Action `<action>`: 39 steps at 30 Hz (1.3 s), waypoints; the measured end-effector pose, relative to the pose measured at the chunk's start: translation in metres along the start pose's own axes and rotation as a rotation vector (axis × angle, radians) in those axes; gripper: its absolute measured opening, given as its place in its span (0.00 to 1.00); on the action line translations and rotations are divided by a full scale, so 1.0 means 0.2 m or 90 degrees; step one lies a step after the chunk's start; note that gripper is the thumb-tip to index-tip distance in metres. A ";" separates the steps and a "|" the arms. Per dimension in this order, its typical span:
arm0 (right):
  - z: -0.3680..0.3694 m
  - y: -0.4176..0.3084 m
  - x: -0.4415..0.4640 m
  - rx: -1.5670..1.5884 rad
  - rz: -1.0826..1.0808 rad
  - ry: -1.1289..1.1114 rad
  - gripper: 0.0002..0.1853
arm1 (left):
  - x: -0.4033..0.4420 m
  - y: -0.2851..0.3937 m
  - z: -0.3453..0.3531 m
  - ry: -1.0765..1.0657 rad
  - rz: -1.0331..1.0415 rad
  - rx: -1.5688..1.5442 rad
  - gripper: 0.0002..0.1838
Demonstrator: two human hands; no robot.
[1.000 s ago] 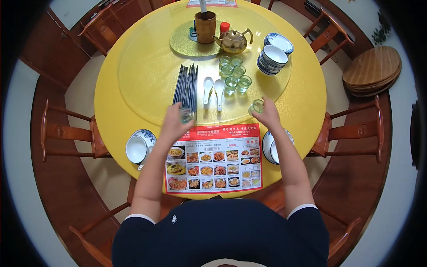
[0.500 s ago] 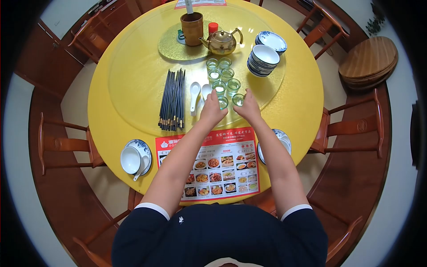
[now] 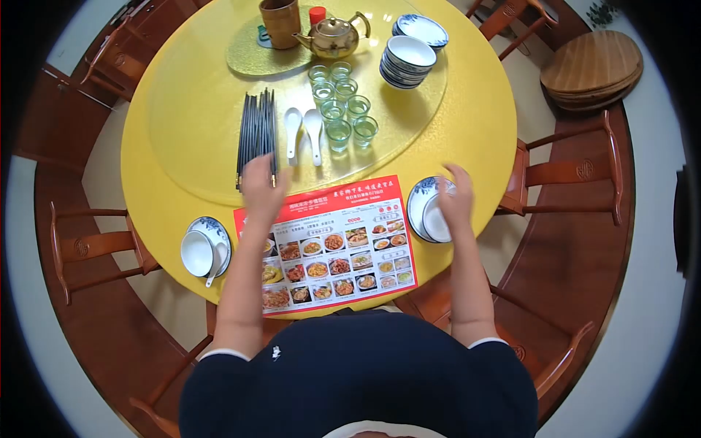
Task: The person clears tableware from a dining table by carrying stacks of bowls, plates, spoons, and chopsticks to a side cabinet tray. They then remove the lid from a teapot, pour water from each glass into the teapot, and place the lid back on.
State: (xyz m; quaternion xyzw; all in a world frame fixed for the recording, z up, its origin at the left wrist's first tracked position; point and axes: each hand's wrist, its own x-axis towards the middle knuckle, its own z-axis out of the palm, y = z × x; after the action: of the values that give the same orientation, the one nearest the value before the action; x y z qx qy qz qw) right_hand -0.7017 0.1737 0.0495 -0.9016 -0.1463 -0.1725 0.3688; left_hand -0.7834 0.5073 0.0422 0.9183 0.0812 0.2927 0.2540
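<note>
Head camera: nearest my body, between my forearms, lies a red-bordered, picture-covered paper menu. My right hand is loosely curled, thumb and fingers apart, over the edge of a round white bowl on a blue-flowered white plate. If those fingers dipped, they could catch the rim and tip the bowl. My left hand has its thumb apart, clamped on nothing I can see, over the near ends of the dark, gold-ended chopsticks. I can't tell whether it touches them; a brush could roll them sideways into two white ceramic spoons.

Beyond and between my fingers, eight green-tinted clear glasses stand close together; a jolt to the bench could knock them together. I can't make out liquid in them.

Farther past my right fingers, a leaning stack of blue-patterned white bowls shows only white inside the top one. Farthest ahead, a lidded brass-coloured teapot hides its contents.
</note>
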 end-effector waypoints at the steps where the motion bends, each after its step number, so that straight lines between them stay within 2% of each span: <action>1: -0.09 0.15 -0.09 -0.028 0.080 0.039 0.12 | -0.09 -0.06 -0.14 0.011 -0.074 0.015 0.16; 2: -0.17 0.31 -0.18 -0.105 0.135 0.045 0.11 | -0.23 -0.25 -0.23 0.044 -0.044 0.149 0.15; 3: -0.24 0.45 -0.28 -0.139 0.202 0.004 0.11 | -0.33 -0.33 -0.36 -0.002 -0.169 0.182 0.14; 4: -0.29 0.56 -0.36 -0.171 0.267 -0.039 0.11 | -0.46 -0.48 -0.45 -0.017 -0.208 0.233 0.13; 6: -0.29 0.70 -0.49 -0.146 0.288 -0.086 0.11 | -0.62 -0.54 -0.62 -0.098 -0.329 0.381 0.14; 7: -0.29 0.71 -0.54 -0.122 0.308 -0.137 0.12 | -0.68 -0.61 -0.65 -0.098 -0.337 0.392 0.14; 8: -0.30 0.72 -0.56 -0.109 0.299 -0.154 0.12 | -0.78 -0.71 -0.67 -0.136 -0.417 0.370 0.16; 10: -0.30 0.63 -0.52 0.095 0.559 -0.244 0.11 | -0.91 -0.82 -0.74 -0.226 -0.569 0.355 0.17; 11: -0.29 0.63 -0.52 0.201 0.593 -0.243 0.11 | -0.95 -0.79 -0.76 -0.186 -0.518 0.336 0.16; 14: -0.25 0.73 -0.57 0.413 0.651 -0.206 0.09 | -1.02 -0.82 -0.75 -0.112 -0.538 0.249 0.15; 16: -0.27 0.76 -0.56 0.393 0.649 -0.212 0.09 | -1.02 -0.79 -0.75 -0.119 -0.562 0.226 0.15; 18: -0.33 0.77 -0.55 0.361 0.649 -0.199 0.08 | -1.00 -0.75 -0.73 -0.106 -0.637 0.115 0.16; 20: -0.41 0.75 -0.52 0.467 0.635 -0.119 0.08 | -1.04 -0.75 -0.71 -0.101 -0.652 0.110 0.16; 22: -0.45 0.64 -0.49 0.458 0.634 -0.092 0.09 | -1.09 -0.76 -0.69 0.009 -0.628 0.129 0.15; 23: -0.46 0.58 -0.47 0.533 0.616 -0.051 0.09 | -1.11 -0.76 -0.69 0.011 -0.629 0.126 0.15; 25: -0.44 0.42 -0.45 0.604 0.594 -0.006 0.10 | -1.13 -0.74 -0.68 0.074 -0.788 -0.137 0.11; 27: -0.35 0.20 -0.41 0.744 0.565 -0.057 0.10 | -1.16 -0.74 -0.69 0.058 -0.813 -0.224 0.09; 29: -0.19 0.05 -0.40 0.776 0.547 -0.204 0.09 | -1.15 -0.72 -0.69 0.044 -0.873 -0.385 0.07; 30: -0.09 -0.04 -0.40 0.809 0.521 -0.253 0.09 | -1.14 -0.69 -0.68 0.039 -0.868 -0.391 0.07; 32: 0.07 -0.23 -0.34 0.824 0.490 -0.401 0.10 | -1.13 -0.65 -0.67 0.032 -0.941 -0.526 0.07; 36: 0.41 -0.46 -0.24 0.759 0.436 -0.491 0.08 | -1.11 -0.59 -0.66 0.027 -0.962 -0.643 0.05; 39: 0.63 -0.55 -0.13 0.758 0.452 -0.438 0.08 | -1.06 -0.46 -0.66 0.016 -0.950 -0.664 0.04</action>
State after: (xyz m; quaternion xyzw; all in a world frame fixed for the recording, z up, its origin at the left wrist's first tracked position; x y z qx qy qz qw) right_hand -0.7432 0.3363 0.0216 -0.5468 -0.0231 0.3539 0.7584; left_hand -1.0333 0.5789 -0.0178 0.3926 0.5142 0.0621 0.7600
